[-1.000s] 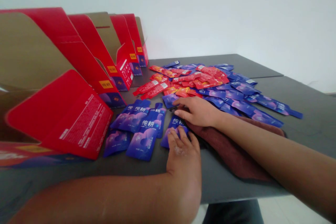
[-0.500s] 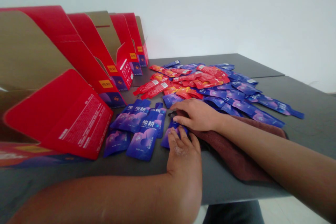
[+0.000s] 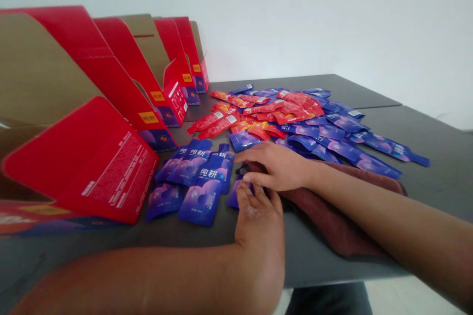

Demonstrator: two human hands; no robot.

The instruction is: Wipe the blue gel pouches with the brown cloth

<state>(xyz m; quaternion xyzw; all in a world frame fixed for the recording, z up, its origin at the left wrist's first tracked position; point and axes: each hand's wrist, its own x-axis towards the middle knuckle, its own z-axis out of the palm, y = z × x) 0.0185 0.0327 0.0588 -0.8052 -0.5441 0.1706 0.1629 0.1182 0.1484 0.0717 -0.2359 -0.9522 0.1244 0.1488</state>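
Head view: the right hand (image 3: 279, 167), fingers narrowly curved, lies on a brown cloth towel (image 3: 343, 224); whether it holds the small dark item (image 3: 243, 170) at its fingertips cannot be told. The left hand (image 3: 258, 216), fingers spread, touches a blue foil sachet (image 3: 233, 198), partly hidden beneath it.

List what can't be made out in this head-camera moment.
Head view:
- Blue foil sachet: mostly covered by the left hand.
- Small dark object: partly hidden by the right hand; kind unclear.
- Red-and-tan cardboard carton: cut off by the left edge.
- Printing on the distant red foil sachets: too small to read.
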